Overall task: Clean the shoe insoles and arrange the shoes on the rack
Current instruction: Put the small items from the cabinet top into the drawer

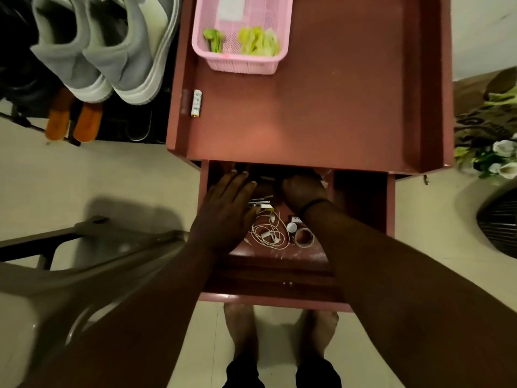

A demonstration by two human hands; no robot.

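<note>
I stand over the open drawer (363, 197) of the red cabinet (335, 107), both arms reaching in. My left hand (226, 208) lies flat with straight fingers, holding nothing, near the white cable (268, 233) and other small bits. My right hand (303, 189) reaches into the dark far end of the drawer; its fingers are hidden, so I cannot tell whether it grips anything. The grey shoes (98, 49) sit well apart on the rack (16, 116) at far left, with orange insoles (72, 119) just below them. I judge I am hunting for something to clean with, so cleaning has not begun. Next I need a sure grip on whatever I find, then a turn left to the insoles.
</note>
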